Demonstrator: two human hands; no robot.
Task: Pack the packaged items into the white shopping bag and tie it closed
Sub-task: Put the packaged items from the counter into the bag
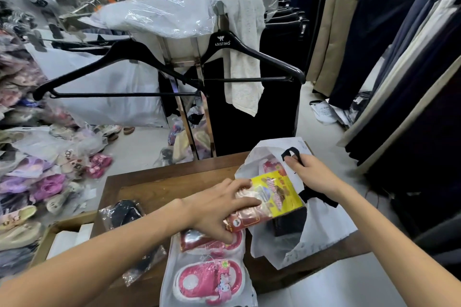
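**Packet enters white bag at shop counter**

A person's left hand point(219, 209) grips a clear-wrapped packet with a yellow label point(269, 197), fingers closed over its near end. Its long axis runs from seven o'clock to one o'clock, the yellow end pointing into the white shopping bag point(321, 227). The right hand point(311, 174) pinches the bag's black handle point(293, 153), holding the mouth open at three o'clock on the wooden counter point(154, 189). Packaged pink slippers point(209, 279) lie at six o'clock; a dark packet point(124, 214) lies at nine.
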